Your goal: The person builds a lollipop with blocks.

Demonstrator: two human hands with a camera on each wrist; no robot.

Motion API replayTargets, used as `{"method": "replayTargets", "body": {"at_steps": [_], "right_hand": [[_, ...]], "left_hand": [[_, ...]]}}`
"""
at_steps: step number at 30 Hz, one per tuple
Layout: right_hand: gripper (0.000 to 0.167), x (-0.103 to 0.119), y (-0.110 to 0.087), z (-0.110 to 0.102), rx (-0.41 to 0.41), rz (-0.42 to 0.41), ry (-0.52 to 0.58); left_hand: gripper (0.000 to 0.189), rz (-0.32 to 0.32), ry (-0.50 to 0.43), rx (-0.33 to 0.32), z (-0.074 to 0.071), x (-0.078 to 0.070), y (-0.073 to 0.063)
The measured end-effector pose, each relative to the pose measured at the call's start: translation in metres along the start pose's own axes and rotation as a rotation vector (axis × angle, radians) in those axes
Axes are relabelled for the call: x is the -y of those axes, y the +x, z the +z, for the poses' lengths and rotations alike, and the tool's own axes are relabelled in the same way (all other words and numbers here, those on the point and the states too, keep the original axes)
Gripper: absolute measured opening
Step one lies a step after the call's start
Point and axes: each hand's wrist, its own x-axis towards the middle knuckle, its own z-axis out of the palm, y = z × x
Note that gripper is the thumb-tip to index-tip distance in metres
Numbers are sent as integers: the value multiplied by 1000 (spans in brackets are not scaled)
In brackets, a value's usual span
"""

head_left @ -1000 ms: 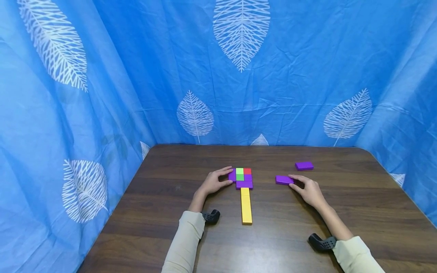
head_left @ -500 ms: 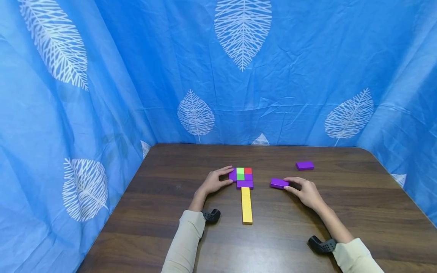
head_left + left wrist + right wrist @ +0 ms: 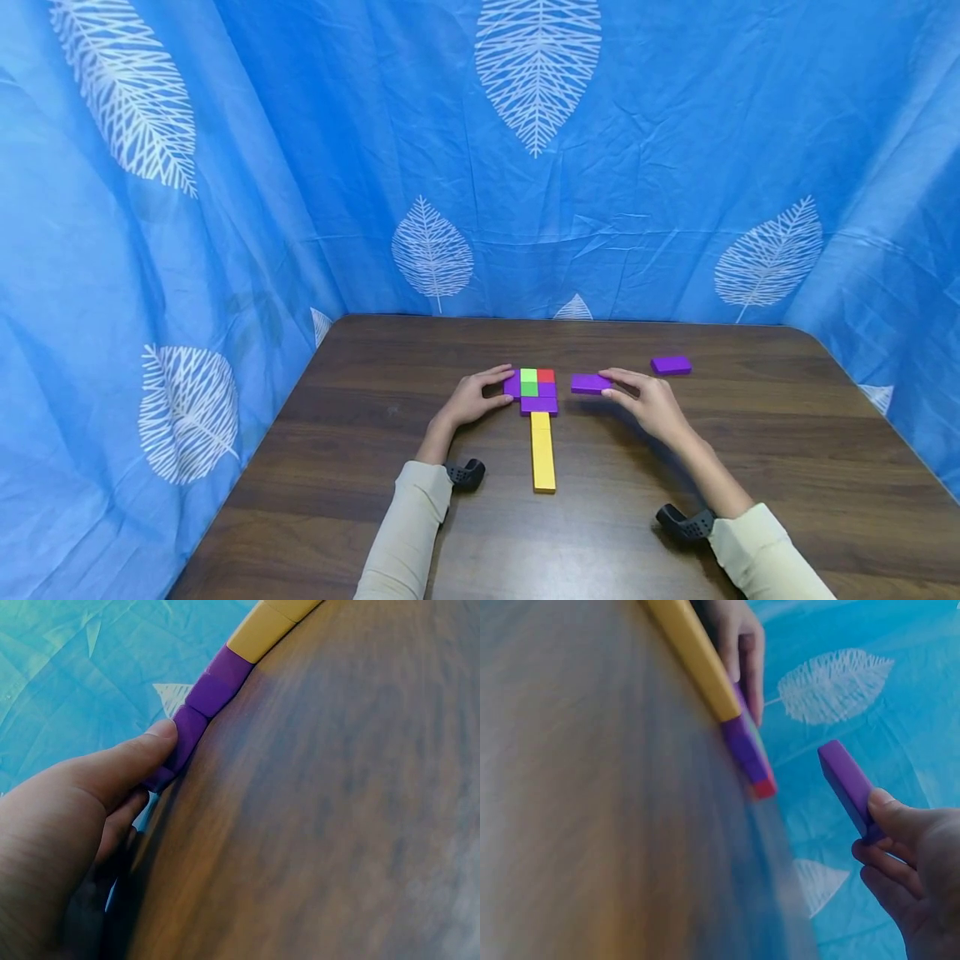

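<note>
A flat arrangement of coloured blocks lies mid-table in the head view: a light green block [image 3: 528, 375], a green block [image 3: 528, 389], a red block [image 3: 546, 376] and purple blocks around them. Below these runs a yellow bar [image 3: 543, 458], with a seam near its top end. My left hand [image 3: 467, 402] pinches the purple block [image 3: 511, 385] at the arrangement's left edge. Between thumb and fingers, my right hand [image 3: 654, 405] holds another purple block [image 3: 845, 784] by its right end. This one hangs above the table, just right of the arrangement and apart from it.
One more purple block [image 3: 671, 366] lies on the dark wooden table [image 3: 360, 433], behind the right hand. A blue curtain [image 3: 637, 167] with white leaf prints stands behind the table and at its sides. Each wrist wears a black device [image 3: 467, 475].
The right hand has carried its purple block leftward, first nearer, then up and away from me, close to the arrangement. The left hand has stayed in place on its block.
</note>
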Motion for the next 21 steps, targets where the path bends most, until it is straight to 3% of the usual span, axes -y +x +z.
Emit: {"method": "replayTargets", "body": {"at_steps": [12,21], "right_hand": [[32,15,54,24,-91,-41,65],[34,5,81,55,-10,-28,94]], "left_hand": [[49,-2,0,5,-1,1,0],[49,-11,-5,4,-1,2,0]]}}
